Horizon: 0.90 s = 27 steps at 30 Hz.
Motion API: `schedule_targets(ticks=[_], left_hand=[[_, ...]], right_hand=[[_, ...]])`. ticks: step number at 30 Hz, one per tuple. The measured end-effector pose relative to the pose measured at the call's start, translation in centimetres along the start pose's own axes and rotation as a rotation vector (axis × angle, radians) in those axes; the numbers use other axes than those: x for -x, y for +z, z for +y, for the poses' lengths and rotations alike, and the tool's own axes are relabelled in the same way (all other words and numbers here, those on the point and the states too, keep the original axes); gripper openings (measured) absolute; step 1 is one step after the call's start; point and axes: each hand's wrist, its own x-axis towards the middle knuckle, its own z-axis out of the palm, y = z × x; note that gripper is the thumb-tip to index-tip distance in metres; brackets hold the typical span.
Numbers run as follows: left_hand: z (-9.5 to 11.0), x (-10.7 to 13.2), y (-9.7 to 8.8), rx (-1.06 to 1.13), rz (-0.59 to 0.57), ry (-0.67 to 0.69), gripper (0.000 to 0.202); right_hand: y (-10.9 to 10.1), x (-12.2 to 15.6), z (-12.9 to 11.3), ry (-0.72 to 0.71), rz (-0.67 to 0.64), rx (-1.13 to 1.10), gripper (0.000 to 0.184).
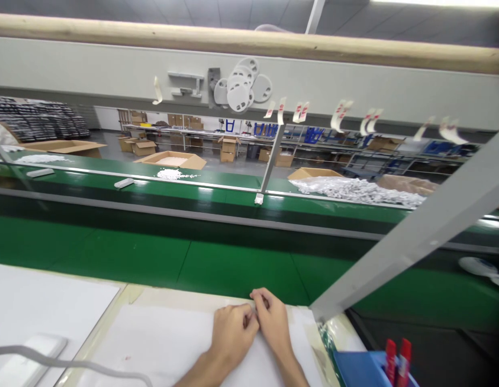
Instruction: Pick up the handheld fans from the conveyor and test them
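Note:
My left hand [232,333] and my right hand [273,321] rest side by side on a white sheet [160,344] at the near edge of the bench. Both hands have their fingers curled and pressed together where they meet, pinching something too small to make out. The fingertips touch each other near the sheet's far edge, right by the green conveyor belt [217,263].
A slanted grey frame bar [410,236] rises from just right of my hands. A blue bin [366,368] with red-handled tools [397,360] sits at the lower right. A grey cable [64,363] crosses the lower left. Piles of small white parts [354,189] lie on the far belt.

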Motion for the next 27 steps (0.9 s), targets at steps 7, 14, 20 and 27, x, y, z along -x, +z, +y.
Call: schedule_targets(ticks=[7,14,20,27], left_hand=[[-0.08,0.04,0.0,-0.005,-0.001,-0.005,0.022],[-0.07,-0.01,-0.04,-0.014,-0.008,-0.007,0.023],[-0.09,-0.14,0.0,-0.016,-0.007,-0.009,0.022],[-0.05,-0.13,-0.05,-0.014,-0.003,-0.01,0.023]], right_hand=[[-0.06,0.13,0.03,-0.011,0.013,-0.011,0.043],[-0.04,0.02,0.14,0.004,0.0,-0.019,0.044],[-0.03,0.06,-0.03,0.016,-0.003,-0.007,0.046],[-0.04,0.04,0.13,0.008,-0.002,0.001,0.046]])
